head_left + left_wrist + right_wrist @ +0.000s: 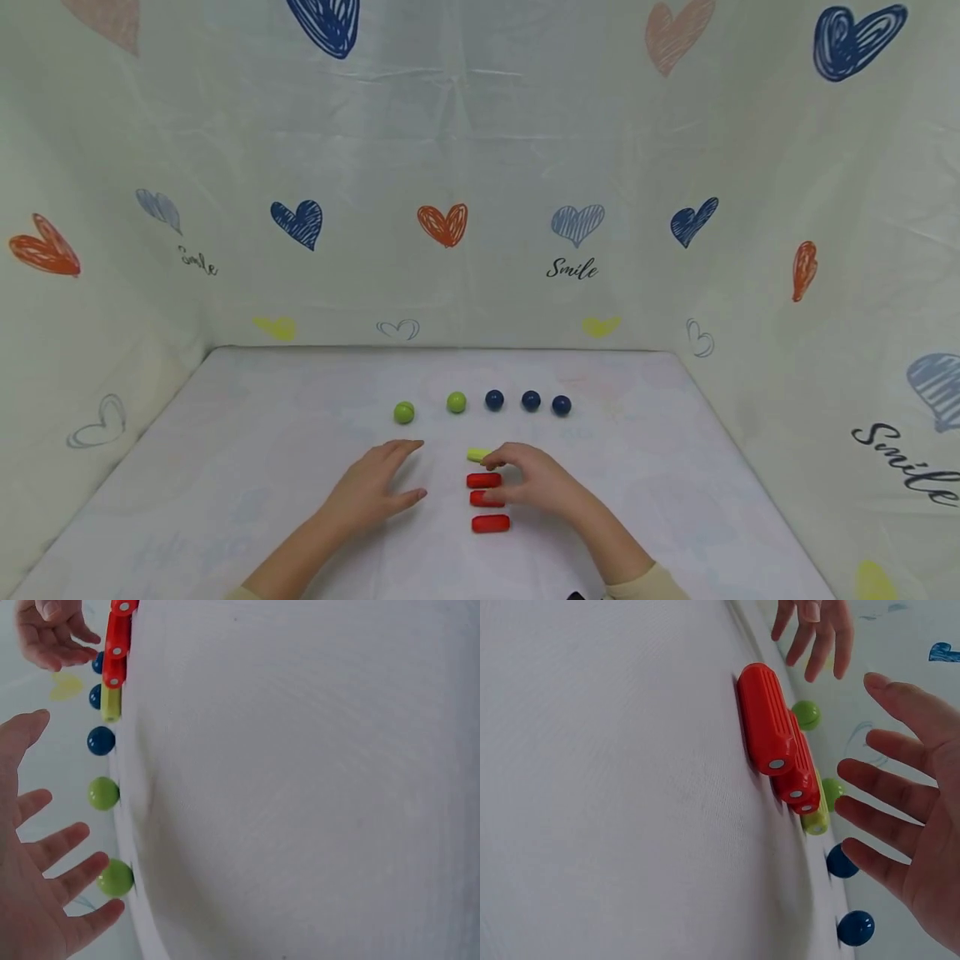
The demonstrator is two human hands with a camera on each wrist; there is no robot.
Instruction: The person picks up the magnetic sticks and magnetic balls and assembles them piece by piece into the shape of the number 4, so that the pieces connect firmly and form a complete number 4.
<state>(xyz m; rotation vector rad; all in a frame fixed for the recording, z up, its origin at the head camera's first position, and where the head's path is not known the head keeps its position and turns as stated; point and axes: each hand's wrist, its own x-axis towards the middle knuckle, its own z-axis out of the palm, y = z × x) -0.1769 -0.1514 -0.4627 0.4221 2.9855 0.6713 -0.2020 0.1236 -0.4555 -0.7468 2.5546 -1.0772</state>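
Three red rods lie one behind another on the white table; the nearest red rod (491, 523) is fully in view. Behind them lies a yellow-green rod (476, 454). In the right wrist view the red rods (766, 720) are ribbed, with small silvery discs on their ends. My right hand (536, 482) hovers over the rods' right ends, partly covering them in the head view; its fingers (889, 787) are spread and hold nothing. To the left of the rods, my left hand (375, 487) hangs above the table with fingers (64, 847) apart, also holding nothing.
Beyond the hands, a loose row of balls crosses the table: a left green ball (403, 412), another green ball (456, 402), and three blue balls, the middle blue ball (531, 401) among them. A heart-printed cloth (510, 300) hangs behind and at both sides.
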